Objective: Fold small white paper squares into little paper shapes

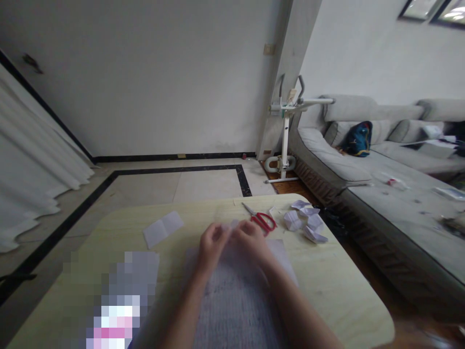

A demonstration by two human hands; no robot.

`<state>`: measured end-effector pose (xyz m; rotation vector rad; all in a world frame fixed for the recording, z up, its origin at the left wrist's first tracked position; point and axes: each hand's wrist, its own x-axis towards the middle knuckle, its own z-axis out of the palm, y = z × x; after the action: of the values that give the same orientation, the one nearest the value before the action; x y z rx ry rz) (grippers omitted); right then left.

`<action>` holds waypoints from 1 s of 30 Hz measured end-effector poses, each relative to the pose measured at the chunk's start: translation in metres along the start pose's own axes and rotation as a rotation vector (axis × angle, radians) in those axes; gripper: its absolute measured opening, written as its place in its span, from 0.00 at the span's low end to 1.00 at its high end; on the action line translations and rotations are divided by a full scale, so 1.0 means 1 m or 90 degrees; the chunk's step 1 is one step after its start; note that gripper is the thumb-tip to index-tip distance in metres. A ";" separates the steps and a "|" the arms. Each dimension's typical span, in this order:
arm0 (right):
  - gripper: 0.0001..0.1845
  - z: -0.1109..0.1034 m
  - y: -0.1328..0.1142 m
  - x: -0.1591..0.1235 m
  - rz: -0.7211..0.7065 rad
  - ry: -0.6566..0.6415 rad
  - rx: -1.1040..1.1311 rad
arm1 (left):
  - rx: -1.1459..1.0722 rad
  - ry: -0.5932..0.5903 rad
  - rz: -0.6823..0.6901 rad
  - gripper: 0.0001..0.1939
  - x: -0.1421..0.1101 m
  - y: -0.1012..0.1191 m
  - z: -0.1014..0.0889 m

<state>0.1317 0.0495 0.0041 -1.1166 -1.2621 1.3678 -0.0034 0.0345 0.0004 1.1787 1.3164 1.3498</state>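
Note:
My left hand [212, 244] and my right hand [250, 238] meet near the table's far side, fingers closed on a small piece of white paper [230, 225]. Most of that piece is hidden behind the fingers and blurred. Under my forearms lies a large sheet [240, 300] with faint marks. Just beyond my right hand rest scissors [263, 220] with red handles, blades pointing away to the left. Several folded paper pieces [301, 220] sit to the right of them. A creased white paper [163, 229] lies flat to the left of my hands.
The pale wooden table [337, 286] has rounded corners. A pixelated patch [116, 300] covers something at its left. Beyond stand a white exercise machine [286, 135] and a grey sofa [392, 203] bearing a blue backpack [359, 139]. A white curtain [32, 160] hangs at left.

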 end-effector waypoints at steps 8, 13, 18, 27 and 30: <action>0.10 -0.007 -0.001 0.002 -0.008 0.001 0.009 | -0.027 -0.032 -0.025 0.15 -0.002 -0.003 -0.001; 0.15 -0.008 -0.001 0.002 0.016 0.019 -0.014 | -0.025 -0.059 -0.023 0.17 -0.004 0.000 0.001; 0.17 -0.008 -0.001 0.003 0.028 0.051 -0.037 | -0.003 -0.039 -0.024 0.16 -0.002 0.001 0.001; 0.21 -0.010 -0.001 0.002 0.033 0.050 -0.027 | 0.034 -0.031 -0.032 0.17 0.000 -0.004 -0.003; 0.21 -0.010 0.000 0.001 0.042 0.046 -0.022 | 0.038 -0.005 -0.002 0.16 0.000 -0.003 -0.002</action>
<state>0.1412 0.0522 0.0040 -1.2307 -1.2108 1.3475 -0.0053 0.0344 -0.0025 1.2194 1.3607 1.3109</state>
